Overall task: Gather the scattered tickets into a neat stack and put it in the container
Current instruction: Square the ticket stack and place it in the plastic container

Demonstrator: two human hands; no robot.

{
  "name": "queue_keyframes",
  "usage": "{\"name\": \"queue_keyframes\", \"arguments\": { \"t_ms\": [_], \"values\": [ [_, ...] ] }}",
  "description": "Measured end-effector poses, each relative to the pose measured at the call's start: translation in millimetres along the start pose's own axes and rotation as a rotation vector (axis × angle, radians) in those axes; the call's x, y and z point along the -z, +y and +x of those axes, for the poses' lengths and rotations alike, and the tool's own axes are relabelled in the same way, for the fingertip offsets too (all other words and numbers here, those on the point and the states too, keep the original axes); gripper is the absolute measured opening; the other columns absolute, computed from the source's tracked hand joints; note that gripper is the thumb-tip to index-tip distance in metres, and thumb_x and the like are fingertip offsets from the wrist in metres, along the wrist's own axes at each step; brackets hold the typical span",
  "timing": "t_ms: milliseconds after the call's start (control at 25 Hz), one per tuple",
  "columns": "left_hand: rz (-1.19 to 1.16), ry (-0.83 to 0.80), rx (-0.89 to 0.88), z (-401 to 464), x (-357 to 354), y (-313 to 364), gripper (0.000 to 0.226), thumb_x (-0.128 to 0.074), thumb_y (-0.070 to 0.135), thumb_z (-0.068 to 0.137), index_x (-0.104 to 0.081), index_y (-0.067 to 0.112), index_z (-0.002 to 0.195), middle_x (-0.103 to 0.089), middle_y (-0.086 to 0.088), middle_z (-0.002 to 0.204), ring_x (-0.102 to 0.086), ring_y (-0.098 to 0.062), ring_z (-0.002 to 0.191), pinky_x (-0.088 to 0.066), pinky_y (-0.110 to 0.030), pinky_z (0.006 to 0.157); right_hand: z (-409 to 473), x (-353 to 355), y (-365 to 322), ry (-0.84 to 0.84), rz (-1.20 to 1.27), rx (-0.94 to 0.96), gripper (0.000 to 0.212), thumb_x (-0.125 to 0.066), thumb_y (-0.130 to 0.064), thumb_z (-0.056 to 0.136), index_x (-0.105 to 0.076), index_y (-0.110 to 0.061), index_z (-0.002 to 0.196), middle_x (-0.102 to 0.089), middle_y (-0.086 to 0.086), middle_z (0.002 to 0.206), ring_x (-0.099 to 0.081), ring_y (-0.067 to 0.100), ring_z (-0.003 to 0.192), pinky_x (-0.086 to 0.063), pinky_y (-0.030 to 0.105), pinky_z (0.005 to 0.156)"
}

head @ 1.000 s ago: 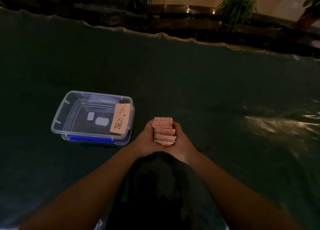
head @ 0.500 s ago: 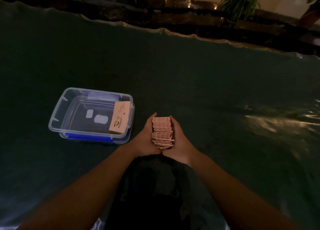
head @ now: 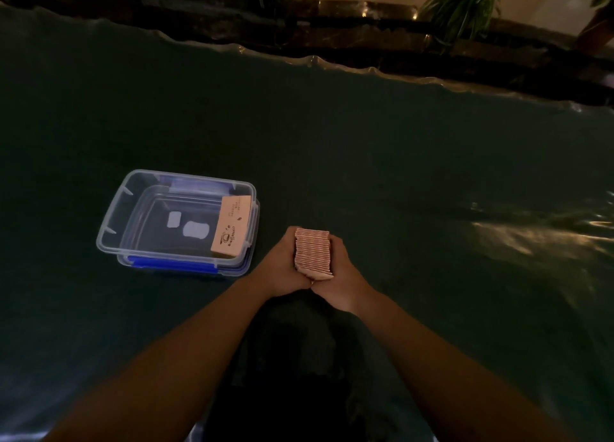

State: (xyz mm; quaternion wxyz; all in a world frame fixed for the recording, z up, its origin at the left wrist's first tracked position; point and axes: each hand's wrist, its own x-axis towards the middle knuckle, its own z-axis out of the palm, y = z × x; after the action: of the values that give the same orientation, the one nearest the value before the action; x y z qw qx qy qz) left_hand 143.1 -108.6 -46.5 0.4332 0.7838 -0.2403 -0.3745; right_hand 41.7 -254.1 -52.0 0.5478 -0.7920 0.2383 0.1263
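Note:
A stack of pink tickets (head: 312,254) stands on edge on the dark green table, squeezed between both palms. My left hand (head: 282,268) presses its left side and my right hand (head: 344,277) presses its right side. The edges look evenly lined up. To the left, a clear plastic container (head: 133,205) with blue clips sits open. Inside it, a tan ticket stack (head: 231,225) with a coffee-cup print leans against the right wall.
The dark green table cover (head: 398,175) spreads wide around my hands, with a rippled far edge. A glare patch (head: 511,239) lies at the right. Potted plants (head: 461,3) and a dark ledge stand beyond the table.
The ticket stack was ragged with cards sticking out. My palms have squeezed it and the edges now line up evenly. The container has not moved.

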Motion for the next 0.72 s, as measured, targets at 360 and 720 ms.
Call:
{"name": "queue_keyframes", "arguments": {
  "t_ms": [360,720],
  "values": [
    [-0.414,0.001,0.156,-16,8,4,0.102,-0.092,0.004,0.055,-0.046,0.023,0.145,-0.068,-0.002,0.13,-0.064,-0.019,0.122,-0.051,-0.049,0.106,-17,4,9,-0.024,0.335,-0.086,0.117,-0.091,-0.018,0.06,-0.028,-0.035,0.158,-0.054,-0.001,0.147,-0.059,0.016,0.131,-0.056,0.046,0.107],
    [-0.859,-0.099,0.157,-35,-4,4,0.076,-0.073,-0.008,0.07,-0.051,-0.002,0.143,-0.062,-0.03,0.137,-0.059,-0.043,0.13,-0.047,-0.058,0.11,-31,-7,15,0.126,0.586,-0.123,0.082,-0.08,0.006,0.063,-0.054,-0.034,0.13,-0.075,0.005,0.125,-0.075,0.018,0.112,-0.063,0.044,0.094]
  ]
}}
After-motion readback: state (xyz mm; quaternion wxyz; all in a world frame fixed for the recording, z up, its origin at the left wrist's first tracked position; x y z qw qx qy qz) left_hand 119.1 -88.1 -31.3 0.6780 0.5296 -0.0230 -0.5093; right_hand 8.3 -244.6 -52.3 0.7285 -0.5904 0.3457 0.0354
